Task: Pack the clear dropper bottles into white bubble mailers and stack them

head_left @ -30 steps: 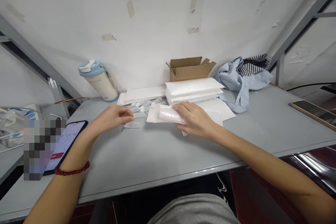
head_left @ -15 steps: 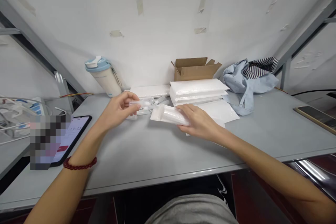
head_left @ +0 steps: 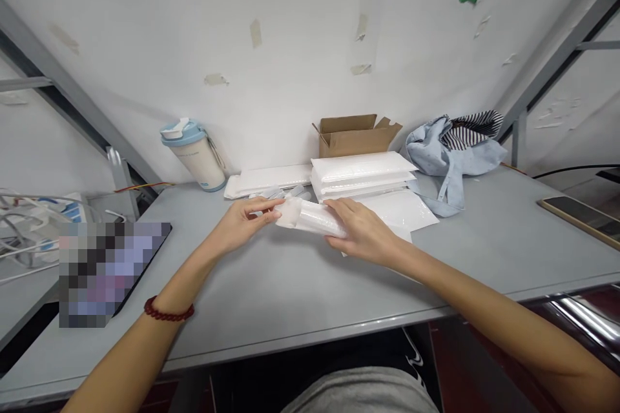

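Two hands, one item between them. Left hand: fingers curled, thumb and forefinger pinched together on the near end of a white plastic pouch; whether a small packet is also nipped between those fingertips is too small to tell. Right hand: half closed, fingers laid along the pouch's far end and gripping it, so that it seems to be kept level and steady with its other end turned toward the left hand. Pouch position: just above the grey table, in front of the person, lying crosswise between the two hands. Red bead bracelet on the left wrist. Loose small packets just behind the left hand, within easy reach. Flat bag lying under and beside the right hand. Stack of bags behind it, squared up. Open cardboard box against the wall. Blue-lidded flask at the back left, well apart. Cloth bag slumped at the back right. Phone on the far right edge.
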Demonstrator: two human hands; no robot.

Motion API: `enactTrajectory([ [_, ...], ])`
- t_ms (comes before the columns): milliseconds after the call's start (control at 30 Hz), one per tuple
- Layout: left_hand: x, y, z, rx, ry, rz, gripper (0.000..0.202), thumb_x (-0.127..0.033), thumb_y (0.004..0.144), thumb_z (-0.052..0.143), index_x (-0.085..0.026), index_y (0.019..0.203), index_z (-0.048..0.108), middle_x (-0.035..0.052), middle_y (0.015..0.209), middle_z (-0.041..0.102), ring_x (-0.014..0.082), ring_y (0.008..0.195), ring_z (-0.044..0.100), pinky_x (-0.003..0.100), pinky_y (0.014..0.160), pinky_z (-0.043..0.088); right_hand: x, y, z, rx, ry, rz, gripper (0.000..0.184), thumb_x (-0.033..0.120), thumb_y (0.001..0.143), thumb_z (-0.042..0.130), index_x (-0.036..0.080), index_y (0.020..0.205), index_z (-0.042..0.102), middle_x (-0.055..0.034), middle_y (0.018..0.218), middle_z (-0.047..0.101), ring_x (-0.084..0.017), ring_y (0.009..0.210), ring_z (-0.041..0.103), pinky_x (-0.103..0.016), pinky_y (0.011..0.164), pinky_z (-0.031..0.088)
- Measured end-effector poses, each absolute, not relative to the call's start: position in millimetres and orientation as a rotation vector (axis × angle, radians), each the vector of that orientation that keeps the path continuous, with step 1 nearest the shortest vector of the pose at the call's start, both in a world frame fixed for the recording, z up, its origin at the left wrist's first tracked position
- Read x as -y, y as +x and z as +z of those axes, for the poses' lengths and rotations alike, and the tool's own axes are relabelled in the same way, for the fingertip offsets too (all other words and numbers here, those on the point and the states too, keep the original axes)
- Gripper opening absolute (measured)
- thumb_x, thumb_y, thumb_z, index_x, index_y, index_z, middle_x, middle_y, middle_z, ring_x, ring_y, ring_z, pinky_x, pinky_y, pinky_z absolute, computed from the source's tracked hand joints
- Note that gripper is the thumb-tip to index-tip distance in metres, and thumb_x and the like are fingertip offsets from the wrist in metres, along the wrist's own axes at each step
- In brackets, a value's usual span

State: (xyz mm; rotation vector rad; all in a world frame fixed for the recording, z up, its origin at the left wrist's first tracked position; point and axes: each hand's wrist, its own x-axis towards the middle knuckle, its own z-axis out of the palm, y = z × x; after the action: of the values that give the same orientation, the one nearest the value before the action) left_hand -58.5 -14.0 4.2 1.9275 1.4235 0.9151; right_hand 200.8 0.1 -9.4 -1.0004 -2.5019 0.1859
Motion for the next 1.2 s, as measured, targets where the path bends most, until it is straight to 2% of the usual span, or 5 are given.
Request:
enactTrajectory([
  [367,16,-45,-4,-1.482,1.762,1.159,0.028,-0.041,0.07,0.068,-0.018,0.085,0.063,0.0048,0.09,0.065,0.0188,0.085,0.06,0.029,0.073,0.05,1,200,-10,2.447,-1.016,0.184,0.052,0.023,0.074,0.06,0.014,0.123,0.042,-0.0135,0.11,0.059,-0.028,0.1,0.055,-0.044,0.081,0.048],
  [667,20,-44,5,-1.307,2.051,0.713,0.035,-0.045,0.086,0.046,-0.023,0.093,0.071,0.0053,0.103,0.066,0.0195,0.086,0.058,0.026,0.065,0.045,2,197,-11,2.461,-1.022,0.185,0.05,0.021,0.074,0.059,0.013,0.121,0.044,-0.014,0.109,0.06,-0.028,0.1,0.055,-0.043,0.081,0.047],
  [867,13,-87,23,-1.695,1.972,0.715,0.033,-0.047,0.076,0.055,-0.022,0.09,0.071,0.0056,0.095,0.07,0.0216,0.082,0.061,0.027,0.064,0.046,0,200,-9,2.429,-1.076,0.179,0.052,0.025,0.075,0.06,0.014,0.122,0.043,-0.0128,0.108,0.059,-0.028,0.1,0.055,-0.043,0.082,0.047],
  [1033,3,-113,7,-1.954,2.134,0.306,0.024,-0.037,0.061,0.063,-0.022,0.079,0.069,0.0034,0.077,0.066,0.0228,0.076,0.061,0.028,0.065,0.043,-1,201,-9,2.418,-1.092,0.194,0.051,0.025,0.075,0.061,0.015,0.122,0.043,-0.0124,0.107,0.059,-0.027,0.099,0.055,-0.043,0.082,0.047],
  [1200,3,-107,2,-1.904,2.211,0.235,0.018,-0.032,0.061,0.059,-0.021,0.075,0.065,0.0018,0.07,0.061,0.02,0.068,0.057,0.026,0.061,0.041,-1,200,-9,2.426,-1.098,0.193,0.048,0.025,0.075,0.06,0.017,0.12,0.044,-0.0121,0.107,0.058,-0.028,0.097,0.055,-0.043,0.079,0.047],
])
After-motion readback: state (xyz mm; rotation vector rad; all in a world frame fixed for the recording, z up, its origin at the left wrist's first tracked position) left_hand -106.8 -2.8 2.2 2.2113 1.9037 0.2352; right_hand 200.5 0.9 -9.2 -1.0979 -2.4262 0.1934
